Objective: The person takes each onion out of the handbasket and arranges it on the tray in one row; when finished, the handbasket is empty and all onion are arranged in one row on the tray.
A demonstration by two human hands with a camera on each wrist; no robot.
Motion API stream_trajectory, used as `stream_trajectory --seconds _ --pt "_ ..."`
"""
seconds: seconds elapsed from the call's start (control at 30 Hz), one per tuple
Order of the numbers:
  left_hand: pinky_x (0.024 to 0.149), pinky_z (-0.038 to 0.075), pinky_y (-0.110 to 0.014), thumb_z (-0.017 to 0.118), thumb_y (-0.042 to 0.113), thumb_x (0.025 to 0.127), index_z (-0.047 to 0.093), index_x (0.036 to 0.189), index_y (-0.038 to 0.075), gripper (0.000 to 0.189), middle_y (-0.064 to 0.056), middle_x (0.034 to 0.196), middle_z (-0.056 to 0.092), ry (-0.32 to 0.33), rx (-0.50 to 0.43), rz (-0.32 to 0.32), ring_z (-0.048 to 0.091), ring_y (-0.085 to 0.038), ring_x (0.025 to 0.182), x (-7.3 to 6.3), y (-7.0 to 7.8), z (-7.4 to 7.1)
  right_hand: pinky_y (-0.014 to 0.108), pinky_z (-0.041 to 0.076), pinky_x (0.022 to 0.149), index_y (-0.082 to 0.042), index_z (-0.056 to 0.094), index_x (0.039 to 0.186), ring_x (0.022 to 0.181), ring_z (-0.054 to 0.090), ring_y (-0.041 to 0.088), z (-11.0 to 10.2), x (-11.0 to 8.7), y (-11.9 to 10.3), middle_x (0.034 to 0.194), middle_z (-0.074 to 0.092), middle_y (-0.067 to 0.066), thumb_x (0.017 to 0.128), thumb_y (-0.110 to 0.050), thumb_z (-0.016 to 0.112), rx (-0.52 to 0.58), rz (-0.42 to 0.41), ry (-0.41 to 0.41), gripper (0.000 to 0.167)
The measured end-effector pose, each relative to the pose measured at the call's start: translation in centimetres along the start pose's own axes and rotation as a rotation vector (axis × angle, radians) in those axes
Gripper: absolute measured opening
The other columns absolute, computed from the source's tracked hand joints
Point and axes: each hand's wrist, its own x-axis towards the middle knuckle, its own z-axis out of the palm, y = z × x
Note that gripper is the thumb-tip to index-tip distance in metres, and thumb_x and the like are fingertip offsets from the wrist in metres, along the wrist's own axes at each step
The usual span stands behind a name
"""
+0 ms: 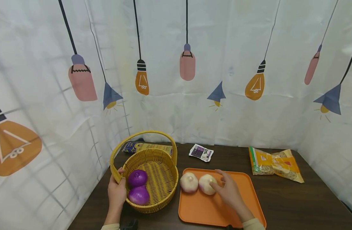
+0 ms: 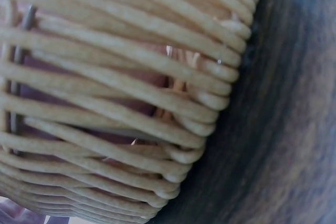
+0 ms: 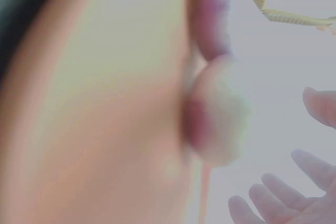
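My left hand grips the left side of a yellow woven basket, by the foot of its arched handle. Two shiny purple onions lie inside, against the left wall. In the left wrist view the basket's weave fills most of the picture. On an orange tray sit two white bulb-shaped vegetables tinged purple, a left bulb and a right bulb. My right hand is over the tray with fingers spread beside the right bulb; the thumb overlaps it in the head view.
Behind the basket lies a blue-and-yellow packet. A small white-and-purple sachet is at the table's back. An orange-and-clear food bag lies at the back right of the dark wooden table. A printed curtain hangs behind.
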Motion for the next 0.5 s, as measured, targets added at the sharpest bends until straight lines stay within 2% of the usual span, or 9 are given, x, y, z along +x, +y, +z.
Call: stream_trajectory --seconds 0.07,0.17,0.33,0.5 --pt "0.105 0.032 -0.053 0.044 0.002 0.098 0.054 0.126 -0.001 0.03 -0.019 0.145 0.048 0.001 -0.008 0.007 0.04 -0.035 0.133 0.1 -0.1 0.0 0.055 0.045 0.095 -0.007 0.057 0.131 0.115 0.054 0.043 -0.2 0.1 -1.0 0.134 0.054 0.017 0.085 -0.019 0.076 -0.004 -0.034 0.012 0.052" --pt "0.105 0.031 -0.054 0.044 0.0 0.097 0.054 0.125 -0.002 0.03 -0.02 0.143 0.049 0.009 -0.013 0.018 0.041 -0.036 0.132 0.1 -0.2 0.1 0.054 0.045 0.096 -0.007 0.06 0.127 0.117 0.054 0.038 0.1 0.0 -2.7 0.131 0.056 0.014 0.084 -0.015 0.076 0.011 -0.108 0.054 0.047" --pt "0.104 0.032 -0.052 0.045 0.001 0.096 0.056 0.122 0.0 0.029 -0.018 0.143 0.05 0.02 -0.003 0.013 0.042 -0.034 0.131 0.2 -0.4 0.1 0.051 0.05 0.09 -0.007 0.066 0.117 0.114 0.059 0.028 2.3 -0.6 -5.3 0.122 0.063 0.007 0.078 -0.005 0.078 0.063 -0.247 0.119 0.04" --pt "0.102 0.034 -0.045 0.047 0.002 0.095 0.057 0.123 0.001 0.029 -0.015 0.143 0.051 0.025 0.008 0.0 0.043 -0.031 0.131 0.1 -0.6 0.2 0.047 0.052 0.085 -0.013 0.069 0.112 0.109 0.061 0.021 5.2 -1.2 -7.1 0.115 0.066 0.003 0.081 -0.003 0.075 0.14 -0.292 0.07 0.033"
